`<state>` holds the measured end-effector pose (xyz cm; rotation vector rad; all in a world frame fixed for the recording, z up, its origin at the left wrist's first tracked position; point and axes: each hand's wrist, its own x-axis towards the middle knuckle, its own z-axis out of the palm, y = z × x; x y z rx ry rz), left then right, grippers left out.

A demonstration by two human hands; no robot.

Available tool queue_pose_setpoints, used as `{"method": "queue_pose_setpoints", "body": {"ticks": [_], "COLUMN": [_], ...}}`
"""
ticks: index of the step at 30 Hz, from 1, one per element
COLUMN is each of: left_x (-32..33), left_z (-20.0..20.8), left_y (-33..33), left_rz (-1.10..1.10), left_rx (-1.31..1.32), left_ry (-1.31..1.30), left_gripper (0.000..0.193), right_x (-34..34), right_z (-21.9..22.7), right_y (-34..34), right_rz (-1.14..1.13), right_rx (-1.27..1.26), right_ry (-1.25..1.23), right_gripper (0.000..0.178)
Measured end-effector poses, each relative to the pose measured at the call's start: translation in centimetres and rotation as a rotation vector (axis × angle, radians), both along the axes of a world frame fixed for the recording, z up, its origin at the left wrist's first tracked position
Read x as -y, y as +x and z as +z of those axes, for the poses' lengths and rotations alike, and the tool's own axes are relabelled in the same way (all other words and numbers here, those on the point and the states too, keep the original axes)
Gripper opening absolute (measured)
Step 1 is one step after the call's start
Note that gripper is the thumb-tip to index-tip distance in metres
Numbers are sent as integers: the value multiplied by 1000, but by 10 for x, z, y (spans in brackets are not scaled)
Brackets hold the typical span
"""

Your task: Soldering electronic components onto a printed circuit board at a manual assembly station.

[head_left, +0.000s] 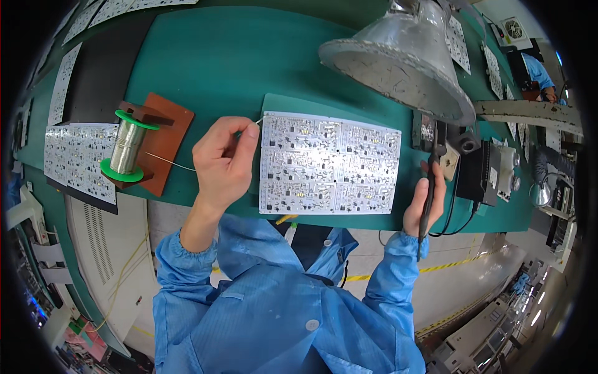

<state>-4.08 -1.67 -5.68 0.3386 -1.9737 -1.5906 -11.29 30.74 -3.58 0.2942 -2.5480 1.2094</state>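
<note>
A white panel of circuit boards (330,163) with many small parts lies on the green mat before me. My left hand (225,159) is by its left edge, thumb and forefinger pinched on solder wire (169,161). The wire's end reaches the panel's upper left corner, and its other end runs back to a green-flanged spool (128,148) on a brown stand (174,134). To the right of the panel, my right hand (433,202) is wrapped around the dark handle of a soldering iron (427,218). The iron points away from me toward its holder; its tip cannot be made out.
A metal cone-shaped hood (405,68) hangs over the back right. A black box (478,174) with a cable stands right of my right hand. Another board panel (78,156) lies left of the spool. More panels lie around the mat's far edges. A person (539,75) sits at far right.
</note>
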Motion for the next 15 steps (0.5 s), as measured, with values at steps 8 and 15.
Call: {"method": "queue_pose_setpoints", "body": {"ticks": [8, 15], "left_x": [-10, -13], "left_z": [13, 12], "left_y": [23, 29], "left_rz": [-47, -26], "left_rx": [197, 147], "left_ry": [-52, -21], "left_gripper": [3, 3], "right_x": [17, 33], "right_z": [-5, -8], "right_y": [44, 59], "right_rz": [154, 207], "right_rx": [97, 24], "right_ry": [-189, -218], "right_gripper": [48, 52]}}
